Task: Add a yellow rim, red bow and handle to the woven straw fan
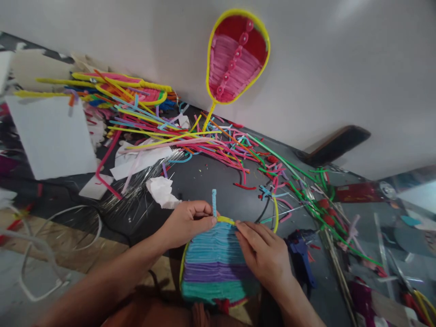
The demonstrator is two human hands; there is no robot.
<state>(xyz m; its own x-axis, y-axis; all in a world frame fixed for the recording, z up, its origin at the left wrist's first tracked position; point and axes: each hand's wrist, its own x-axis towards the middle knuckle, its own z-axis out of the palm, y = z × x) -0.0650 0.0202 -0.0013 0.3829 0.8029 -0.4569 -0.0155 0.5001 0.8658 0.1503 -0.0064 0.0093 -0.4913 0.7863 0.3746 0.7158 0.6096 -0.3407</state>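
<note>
Nearest the camera lies the striped panel point(218, 273), its teal lower end toward the person and its purple and blue bands running up to the narrower top between the hands. Yellow edging lines its left side. At the top edge, the left hand point(191, 220) pinches a yellow strip point(225, 220) between thumb and fingers, beside a light-blue stem point(214, 202) that sticks out past the panel; the right hand point(263, 249) has its fingers drawn narrow on the strip's other end. Close by the right wrist sits a blue glue gun point(302, 260), leaving little side room there. Beyond the fingertips, a bare patch of dark worktop point(207, 179) gives open space, edged on the left by crumpled white paper point(162, 191). Past it, loose pipe cleaners point(207, 144) crowd the worktop's far edge, with a yellow-rimmed pink fan point(235, 68) upright against the pale wall point(143, 32).
</note>
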